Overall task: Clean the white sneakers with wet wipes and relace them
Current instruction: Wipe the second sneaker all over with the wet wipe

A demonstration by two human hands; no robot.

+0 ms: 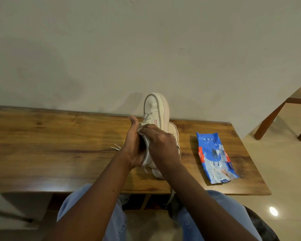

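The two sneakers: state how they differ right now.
The held sneaker is tipped toe-up, gripped by the left hand and right hand; the other sneaker lies on the table. The held sneaker shows its laced top; the other sneaker is mostly hidden behind it. Both are white.

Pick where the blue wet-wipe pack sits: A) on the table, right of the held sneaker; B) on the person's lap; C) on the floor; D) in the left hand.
A: the blue wet-wipe pack lies flat on the wooden table, right of the sneaker that the left hand and right hand hold, and neither hand touches it.
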